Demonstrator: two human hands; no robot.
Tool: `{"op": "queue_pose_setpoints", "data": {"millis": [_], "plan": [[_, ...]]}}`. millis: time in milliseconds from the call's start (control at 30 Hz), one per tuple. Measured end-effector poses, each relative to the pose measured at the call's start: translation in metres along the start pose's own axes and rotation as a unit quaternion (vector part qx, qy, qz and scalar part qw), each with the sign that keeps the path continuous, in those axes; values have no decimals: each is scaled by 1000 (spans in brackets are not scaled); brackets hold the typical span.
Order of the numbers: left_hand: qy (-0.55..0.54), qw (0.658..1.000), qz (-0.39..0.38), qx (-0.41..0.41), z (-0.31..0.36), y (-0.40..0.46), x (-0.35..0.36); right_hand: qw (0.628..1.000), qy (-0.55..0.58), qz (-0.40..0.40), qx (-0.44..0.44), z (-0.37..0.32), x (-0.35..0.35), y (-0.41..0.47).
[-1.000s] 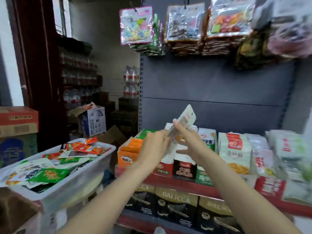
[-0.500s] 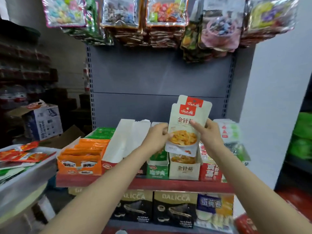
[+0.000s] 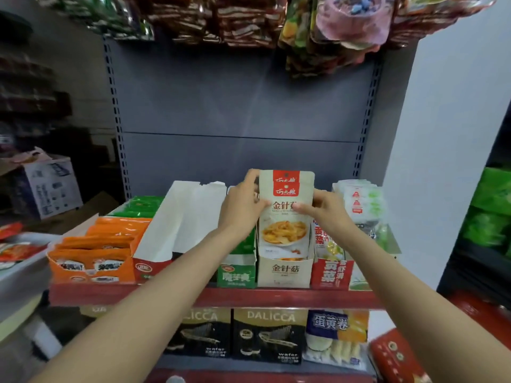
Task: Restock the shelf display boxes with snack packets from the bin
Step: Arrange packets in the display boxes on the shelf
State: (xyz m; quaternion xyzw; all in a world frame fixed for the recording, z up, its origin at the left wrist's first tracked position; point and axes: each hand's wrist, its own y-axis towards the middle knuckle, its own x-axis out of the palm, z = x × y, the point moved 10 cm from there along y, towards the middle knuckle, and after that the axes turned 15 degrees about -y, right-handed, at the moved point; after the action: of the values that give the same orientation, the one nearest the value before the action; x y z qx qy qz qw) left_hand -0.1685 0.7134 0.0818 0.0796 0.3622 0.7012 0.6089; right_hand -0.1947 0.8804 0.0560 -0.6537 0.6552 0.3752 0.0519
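- We are gripping the beige snack packets [image 3: 285, 214] upright, our left hand [image 3: 241, 207] and right hand [image 3: 325, 210] each pinching one side.
- The packets' lower ends are sitting inside the beige display box [image 3: 284, 272] on the red shelf [image 3: 210, 297].
- A green box [image 3: 236, 275] is standing just left of the beige display box, a red box [image 3: 330, 273] just right.
- The grey bin [image 3: 19, 277] is lying far left of that box.

Hanging overhead: candy bags [image 3: 351, 26] and brown packets [image 3: 235, 20] in bunched rows against the grey back panel [image 3: 243, 106]. On the lower shelf: two black wafer boxes [image 3: 269, 335] side by side, a blue-and-yellow egg roll bag [image 3: 336, 338] just beside them. Far left, blurred: a white carton [image 3: 47, 186] with its flaps open. Far right: green bags [image 3: 492, 214], out of focus, beyond a white wall [image 3: 453, 134].
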Motion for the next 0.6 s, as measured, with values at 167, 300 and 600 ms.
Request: {"op": "queue_pose_setpoints", "data": {"millis": [167, 300, 600], "plan": [[103, 993, -45, 42, 3, -5, 14, 986, -153, 43, -54, -9, -2, -6], [171, 982, -53, 60, 2, -10, 17, 957, -278, 47, -69, -1, 6, -9], [176, 983, -37, 46, 2, -2, 10, 916, -382, 97, -70, -23, 0, -12]]}}
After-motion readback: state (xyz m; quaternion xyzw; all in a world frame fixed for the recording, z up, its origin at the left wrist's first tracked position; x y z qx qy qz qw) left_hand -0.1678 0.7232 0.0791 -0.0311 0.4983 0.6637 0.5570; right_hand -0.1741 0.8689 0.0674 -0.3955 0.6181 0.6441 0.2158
